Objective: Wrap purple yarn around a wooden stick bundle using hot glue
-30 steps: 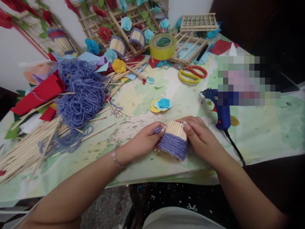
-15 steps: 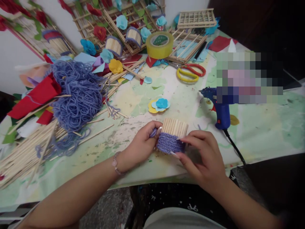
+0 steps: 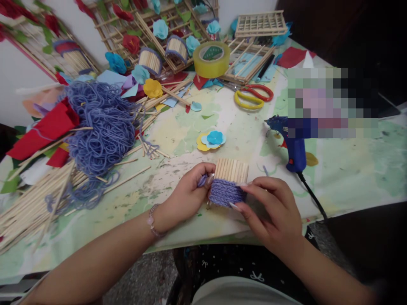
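Note:
A small piece made of wooden sticks side by side, bound with purple yarn (image 3: 228,182), lies near the table's front edge. My left hand (image 3: 187,195) is closed on its left side and pinches a loose end of the purple yarn. My right hand (image 3: 273,212) grips the right and lower edge of the piece between thumb and fingers. A blue and yellow paper flower (image 3: 212,140) lies just beyond the piece.
A blue glue gun (image 3: 294,144) stands to the right, its cord running off the front edge. A heap of purple yarn (image 3: 101,127) and loose wooden sticks (image 3: 38,195) fill the left. Scissors (image 3: 252,96), a tape roll (image 3: 212,59) and stick lattices (image 3: 263,23) lie behind.
My right hand has come off the top right of the stick piece and now holds its right and lower edge. The piece has turned a little. My left hand keeps its hold.

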`<action>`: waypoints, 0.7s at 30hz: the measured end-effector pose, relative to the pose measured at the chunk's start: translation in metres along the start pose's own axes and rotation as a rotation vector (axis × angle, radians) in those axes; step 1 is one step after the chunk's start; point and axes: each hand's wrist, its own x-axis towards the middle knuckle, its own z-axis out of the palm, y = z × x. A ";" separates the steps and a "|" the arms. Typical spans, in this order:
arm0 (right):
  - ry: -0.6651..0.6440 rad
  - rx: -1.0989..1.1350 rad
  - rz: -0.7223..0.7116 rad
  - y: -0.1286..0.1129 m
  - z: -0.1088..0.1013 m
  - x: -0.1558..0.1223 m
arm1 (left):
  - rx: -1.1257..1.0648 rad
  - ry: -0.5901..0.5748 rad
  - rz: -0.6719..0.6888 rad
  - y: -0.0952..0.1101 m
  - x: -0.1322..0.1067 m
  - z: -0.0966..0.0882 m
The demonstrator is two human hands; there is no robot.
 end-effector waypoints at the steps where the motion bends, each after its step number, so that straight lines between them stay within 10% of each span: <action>1: -0.002 -0.001 -0.005 0.000 0.000 0.000 | 0.005 0.000 0.004 0.000 0.000 0.000; 21: -0.010 0.011 -0.096 0.006 0.003 -0.004 | 0.002 0.034 0.026 0.006 -0.006 0.003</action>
